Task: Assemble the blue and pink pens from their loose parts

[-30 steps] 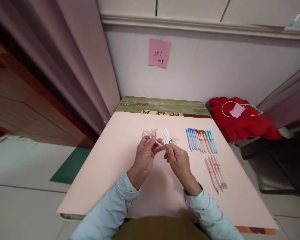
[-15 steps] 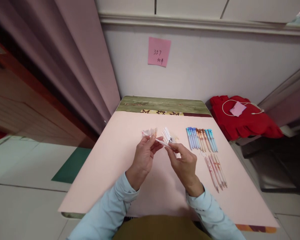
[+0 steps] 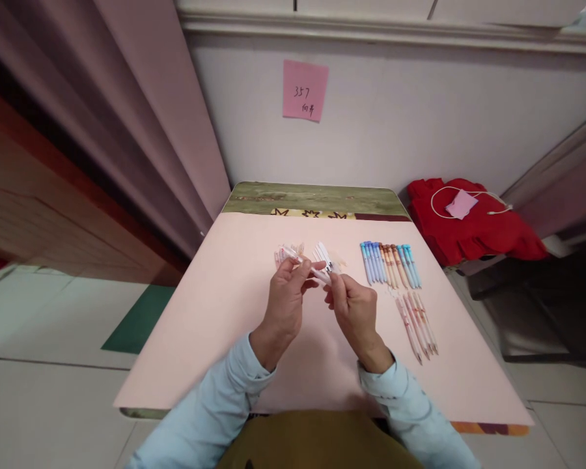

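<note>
Over the middle of the table, my left hand [image 3: 284, 303] is closed round a slim white pen [image 3: 321, 276] that slants down to the right. The fingertips of my right hand [image 3: 355, 316] pinch the pen's lower right end and partly hide it. Just behind my left fingers lie clear and pinkish pen parts [image 3: 278, 255], partly covered. White sticks with dark tips [image 3: 321, 250], perhaps refills, lie in a bunch beyond the gap between my hands. To the right of my right hand, pale pink and cream pens [image 3: 414, 326] lie side by side with metallic tips towards me.
A row of pens with blue, brown and turquoise tops [image 3: 391, 264] lies at the table's right. Pale pink paper [image 3: 200, 339] covers the table. Red cloth [image 3: 473, 234] with a white cable is beyond the right edge; a curtain [image 3: 176, 117] hangs at left.
My right hand has turned and its fingers have closed tighter on the pen's end. More of the pen shows above my left hand. The view has shifted slightly.
</note>
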{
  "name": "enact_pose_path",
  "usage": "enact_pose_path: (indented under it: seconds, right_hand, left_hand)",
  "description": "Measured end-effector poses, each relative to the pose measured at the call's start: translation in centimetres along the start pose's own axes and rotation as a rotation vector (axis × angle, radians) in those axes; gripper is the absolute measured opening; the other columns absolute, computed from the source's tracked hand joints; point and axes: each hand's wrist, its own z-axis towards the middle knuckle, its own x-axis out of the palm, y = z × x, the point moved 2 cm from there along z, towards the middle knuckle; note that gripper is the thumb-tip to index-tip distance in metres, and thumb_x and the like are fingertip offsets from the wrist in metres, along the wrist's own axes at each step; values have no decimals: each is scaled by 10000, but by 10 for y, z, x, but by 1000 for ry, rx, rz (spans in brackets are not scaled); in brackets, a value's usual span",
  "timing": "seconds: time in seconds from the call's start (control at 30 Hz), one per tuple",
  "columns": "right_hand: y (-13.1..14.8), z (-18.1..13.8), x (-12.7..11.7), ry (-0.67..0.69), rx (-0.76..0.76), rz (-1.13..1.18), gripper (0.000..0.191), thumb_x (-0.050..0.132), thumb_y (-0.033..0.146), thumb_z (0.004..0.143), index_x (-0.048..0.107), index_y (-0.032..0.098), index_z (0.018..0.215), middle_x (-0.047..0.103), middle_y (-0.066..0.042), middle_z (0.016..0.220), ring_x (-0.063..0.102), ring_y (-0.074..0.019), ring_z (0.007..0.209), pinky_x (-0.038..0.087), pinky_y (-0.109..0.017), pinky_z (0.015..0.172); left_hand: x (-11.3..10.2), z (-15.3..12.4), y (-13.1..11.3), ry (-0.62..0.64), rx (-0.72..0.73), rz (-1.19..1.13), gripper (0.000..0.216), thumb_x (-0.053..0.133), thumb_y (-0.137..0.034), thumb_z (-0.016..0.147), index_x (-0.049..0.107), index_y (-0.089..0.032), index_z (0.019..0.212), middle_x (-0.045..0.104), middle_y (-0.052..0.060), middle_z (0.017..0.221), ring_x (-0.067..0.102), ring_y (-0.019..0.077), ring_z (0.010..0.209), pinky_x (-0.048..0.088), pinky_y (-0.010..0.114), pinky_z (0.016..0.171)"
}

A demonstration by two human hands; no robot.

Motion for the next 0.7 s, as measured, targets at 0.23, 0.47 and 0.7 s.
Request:
enact_pose_path:
  seconds: [0.23, 0.47, 0.7]
  right_hand:
    - [-7, -6, 11, 162, 326, 230, 562, 356, 516, 1014, 602, 194, 624, 585, 31, 472, 527, -81, 372, 427, -195, 472]
    - [-2, -9, 7, -31, -21, 114, 242, 616, 391, 914, 646, 190, 1046, 715, -16, 778, 654, -134, 666, 518, -240, 662]
    - [-6, -10, 9, 14, 71, 91, 315, 523, 423, 965, 665, 193, 802, 697, -16, 652, 639, -121, 559, 475, -215, 574]
  left_hand:
    - [-1, 0, 3, 1, -18, -32, 277, 762, -342, 783, 563, -174, 880, 739, 56, 855, 649, 107, 631, 539, 241, 647]
    - [-11, 4, 8, -88, 22, -114, 264, 790, -271, 748, 571, -172, 859, 719, 42, 824, 686, 136, 763, 555, 242, 704]
    - [-8, 1, 14, -81, -12, -115, 275, 790, -301, 758, 592, -168, 895, 728, 57, 900, 685, 137, 800, 546, 235, 690]
